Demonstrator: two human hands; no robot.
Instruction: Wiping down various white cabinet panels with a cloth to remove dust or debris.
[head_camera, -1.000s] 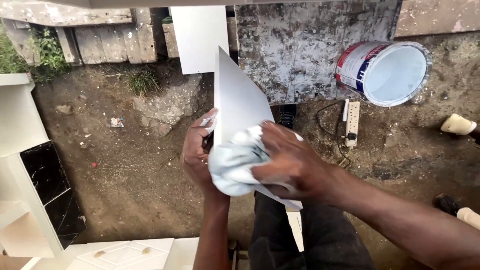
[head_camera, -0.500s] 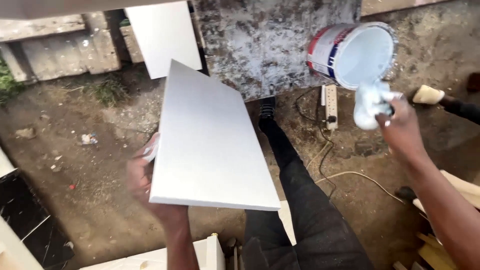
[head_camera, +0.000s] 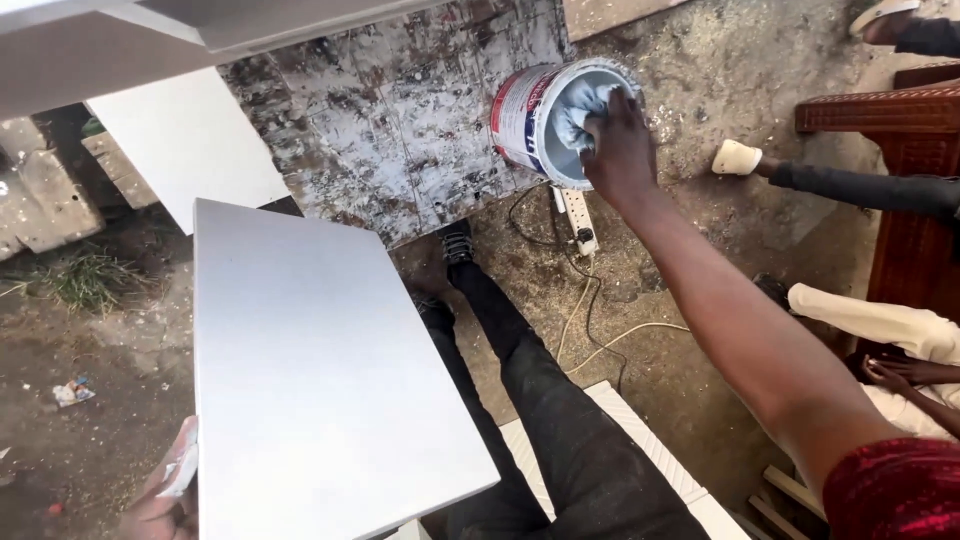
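A flat white rectangular panel fills the lower left; my left hand grips its near left edge from below, mostly hidden by it. My right hand reaches far forward, fingers closed on a pale blue cloth pushed into the mouth of a tilted paint bucket that rests on a paint-stained board. My dark-trousered legs stretch out below, shoes on the dirt.
A white power strip and its cable lie on the ground past my feet. Another white panel leans at the back left. At the right are another person's legs and a wooden bench. White boards lie beside my leg.
My right hand carried the cloth off the panel and out to the bucket, now pressing it inside. The panel tipped from upright to lying flat in my left hand.
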